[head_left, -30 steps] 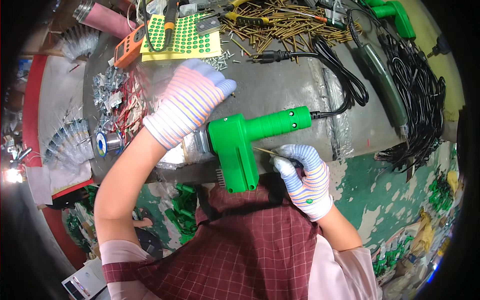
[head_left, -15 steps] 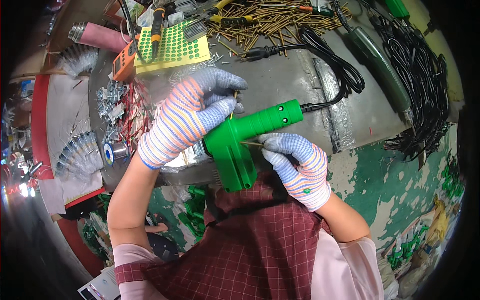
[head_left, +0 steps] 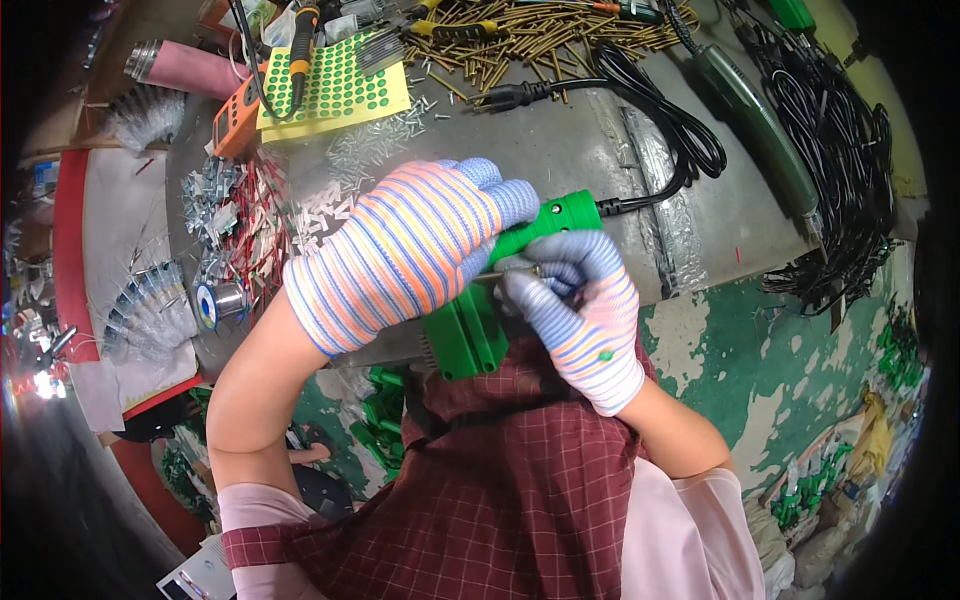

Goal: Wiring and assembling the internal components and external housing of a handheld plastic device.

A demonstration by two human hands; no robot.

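Observation:
A green plastic tool housing (head_left: 465,335) with a ribbed round handle (head_left: 570,212) lies at the table's front edge, against the apron. My left hand (head_left: 410,240), in a striped knitted glove, lies back up across the housing. Its fingers are curled by the handle; what they hold is hidden. My right hand (head_left: 585,305), gloved alike, is closed just right of the housing. Between its thumb and fingers it pinches a thin brass-coloured rod (head_left: 490,276), whose end reaches toward my left thumb. A black power cord (head_left: 650,200) runs out of the handle's end.
Behind lie a heap of brass rods (head_left: 540,45), a yellow sheet of green dots (head_left: 340,95) and loose screws (head_left: 370,140). Red-and-white wired parts (head_left: 260,205) and a solder spool (head_left: 220,302) are at left. A green electric screwdriver (head_left: 755,130) and bundled black cords (head_left: 830,150) are at right.
My left hand has rolled over, back up, and come down right across the housing, hiding the rod it pinched. My right hand has shifted slightly up and left, its rod now by my left thumb.

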